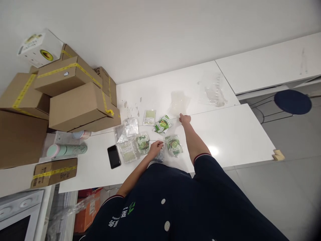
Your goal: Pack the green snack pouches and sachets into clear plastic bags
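My right hand [185,119] is closed at the lower edge of a translucent plastic bag [178,103], its fingers pinching the near corner. My left hand [155,147] hovers low over a clear packet with dark contents [160,156], fingers curled together; whatever they hold is too small to make out. Between the hands lies a green-printed bag [174,145]. Another green-printed packet [163,124] rests farther back. To the left of my left hand sits a wrapped green pack [143,143], beside a pale green packet [128,152].
Cardboard boxes [75,103] are stacked at the left. A black phone [114,156] and a mint bottle [66,150] lie near them. Silvery pouches [130,127], a labelled packet [149,117] and crumpled clear plastic [214,92] are on the white table [233,134]. A blue stool [293,101] stands right.
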